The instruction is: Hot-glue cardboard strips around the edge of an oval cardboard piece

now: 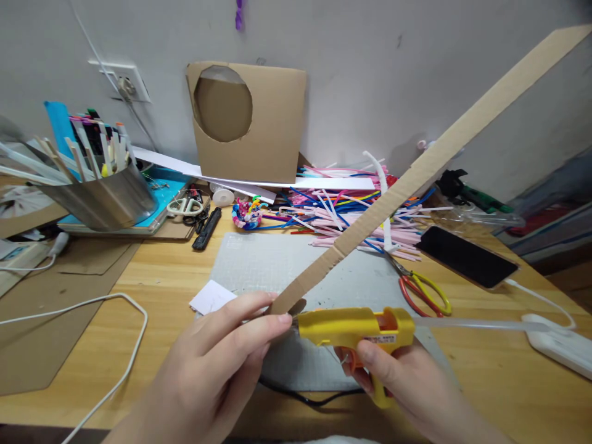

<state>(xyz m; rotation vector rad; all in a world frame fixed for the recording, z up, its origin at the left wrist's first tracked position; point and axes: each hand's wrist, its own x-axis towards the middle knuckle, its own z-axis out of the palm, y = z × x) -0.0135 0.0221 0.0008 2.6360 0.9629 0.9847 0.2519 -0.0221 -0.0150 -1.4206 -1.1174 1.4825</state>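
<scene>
My left hand [222,351] is closed on the lower end of a long cardboard strip [370,216], which slants up to the right across the view. In my right hand [407,376] is a yellow hot glue gun [346,325], gripped by its handle with fingers around the orange trigger. A clear glue stick [467,323] sticks out of its back. The gun's nozzle points left, close to my left fingertips and the strip's end; those fingers partly hide it. Below both lies a grey cutting mat [259,265] with a small white paper piece [213,298] at its left edge.
Against the wall leans a cardboard panel with a round hole [272,123]. Pink and blue pipe cleaners [333,209] are heaped behind the mat. Scissors [423,293], a phone [467,256] and a power strip [559,345] lie right. A metal holder [106,197] stands left, near a white cable [134,351].
</scene>
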